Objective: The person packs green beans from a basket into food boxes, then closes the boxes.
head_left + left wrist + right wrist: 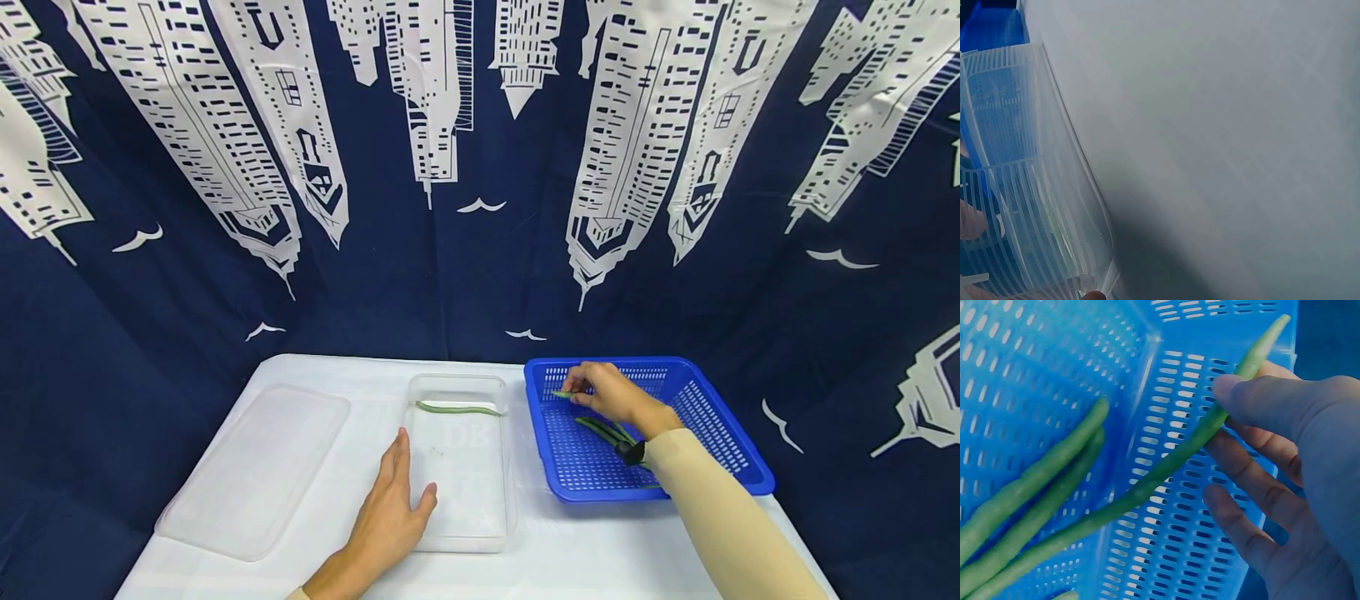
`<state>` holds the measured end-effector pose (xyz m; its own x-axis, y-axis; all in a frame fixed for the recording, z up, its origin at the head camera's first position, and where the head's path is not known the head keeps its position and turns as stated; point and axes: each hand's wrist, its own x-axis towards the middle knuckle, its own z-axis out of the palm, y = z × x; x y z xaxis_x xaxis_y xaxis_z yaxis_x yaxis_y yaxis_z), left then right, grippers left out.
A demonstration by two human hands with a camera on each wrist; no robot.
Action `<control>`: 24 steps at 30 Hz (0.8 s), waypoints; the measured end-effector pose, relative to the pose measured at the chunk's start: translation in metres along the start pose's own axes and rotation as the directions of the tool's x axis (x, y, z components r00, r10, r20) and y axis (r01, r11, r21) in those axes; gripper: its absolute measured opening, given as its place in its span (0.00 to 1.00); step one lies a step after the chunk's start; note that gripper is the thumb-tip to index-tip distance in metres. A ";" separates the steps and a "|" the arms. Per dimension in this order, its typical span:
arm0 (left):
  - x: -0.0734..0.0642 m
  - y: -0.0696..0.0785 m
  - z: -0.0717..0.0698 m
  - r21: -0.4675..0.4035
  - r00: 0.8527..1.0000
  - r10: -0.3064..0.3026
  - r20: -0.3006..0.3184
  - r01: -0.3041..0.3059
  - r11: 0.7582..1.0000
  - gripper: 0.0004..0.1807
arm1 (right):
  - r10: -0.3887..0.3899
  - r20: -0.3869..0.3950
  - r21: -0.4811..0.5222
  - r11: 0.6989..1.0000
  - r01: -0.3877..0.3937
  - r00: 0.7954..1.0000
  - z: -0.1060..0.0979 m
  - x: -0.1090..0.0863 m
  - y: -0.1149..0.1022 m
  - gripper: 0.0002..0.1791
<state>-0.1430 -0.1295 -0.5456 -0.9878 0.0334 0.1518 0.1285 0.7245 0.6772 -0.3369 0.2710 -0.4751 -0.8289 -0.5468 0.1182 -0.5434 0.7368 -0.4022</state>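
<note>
Between thumb and fingers, my right hand (pixel 609 392) pinches a long green bean (pixel 1147 484) near one end, inside the blue plastic basket (pixel 558 490). Other green beans (pixel 1035 481) lie on the basket floor beside it, partly hidden by the wrist in the head view. A clear plastic container (pixel 461 500) stands left of the basket, with one green bean (pixel 459 409) lying across its far end. My left hand (pixel 386 517) is at the container's left side, its fingers straight and thumb spread. One fingertip (pixel 1094 295) shows at the container's edge in the left wrist view.
A translucent flat lid (pixel 255 471) lies on the white table (pixel 375 379) at the left. Behind the table hangs a dark blue cloth (pixel 397 283) printed with white buildings. The basket's raised walls surround my right hand.
</note>
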 end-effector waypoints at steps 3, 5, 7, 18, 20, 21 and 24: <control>-0.001 0.000 0.000 0.006 1.000 0.009 -0.010 -0.009 1.000 0.53 | -0.022 -0.055 0.018 1.000 0.023 0.998 -0.002 0.001 -0.003 0.10; 0.000 0.000 -0.001 0.010 1.000 0.016 -0.018 -0.016 1.000 0.53 | -0.040 -0.091 0.022 0.999 0.042 0.995 -0.005 0.002 -0.006 0.10; 0.000 0.000 -0.002 0.011 1.000 0.016 -0.019 -0.016 1.000 0.53 | -0.055 -0.122 0.023 0.998 0.058 0.991 -0.007 0.003 -0.009 0.10; -0.001 0.002 -0.002 0.009 1.000 0.022 -0.009 -0.022 1.000 0.53 | -0.188 -0.234 -0.035 0.982 0.185 0.954 -0.017 0.011 -0.037 0.11; -0.001 0.001 -0.002 0.009 1.000 0.023 -0.009 -0.023 1.000 0.53 | -0.196 -0.240 -0.046 0.981 0.190 0.951 -0.018 0.013 -0.045 0.11; -0.001 0.001 -0.002 0.011 1.000 0.023 -0.009 -0.023 1.000 0.53 | -0.201 -0.242 -0.051 0.980 0.194 0.949 -0.019 0.014 -0.050 0.11; -0.002 0.001 -0.002 0.015 1.000 0.022 -0.011 -0.022 1.000 0.53 | -0.219 -0.245 -0.056 0.976 0.212 0.944 -0.021 0.019 -0.065 0.12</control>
<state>-0.1412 -0.1299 -0.5437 -0.9837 0.0417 0.1748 0.1489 0.7338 0.6628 -0.3203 0.2215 -0.4276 -0.6960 -0.5806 0.4224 -0.7135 0.6253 -0.3163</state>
